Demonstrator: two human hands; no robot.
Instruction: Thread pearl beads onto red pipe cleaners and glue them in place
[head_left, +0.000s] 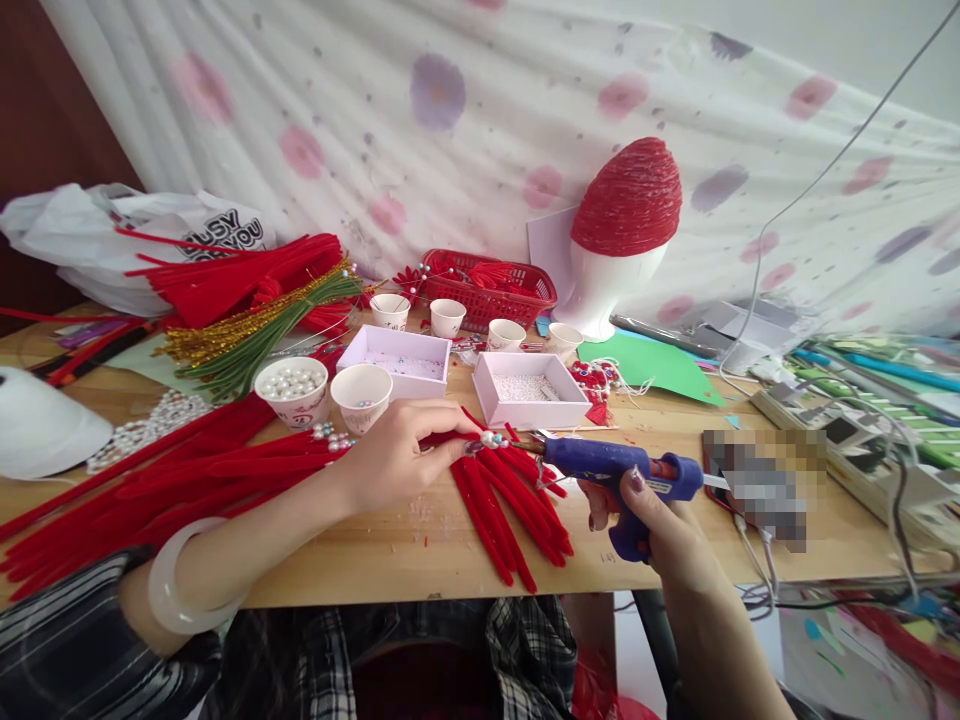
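Note:
My left hand point(409, 450) is closed in a pinch, with a small cluster of white and pale blue pearl beads point(493, 439) at its fingertips. What the beads are fixed to is partly hidden by the fingers. In my right hand point(660, 510) is a blue hot glue gun point(600, 458), my fingers wrapped round its handle. Its nozzle points left, close to the beads; whether it touches them I cannot tell. Below lie several red chenille stems point(517, 510). More red stems point(172, 480) spread under my left forearm, with loose beads point(332, 437) beside a paper cup point(361, 396).
A cup of pearls point(292, 392) and two white boxes point(523, 392) stand beyond my hands. Farther back are a red basket point(487, 300) and a white head form point(619, 285) wrapped in red. On the right lie a phone point(757, 490), cables and a power strip point(840, 440).

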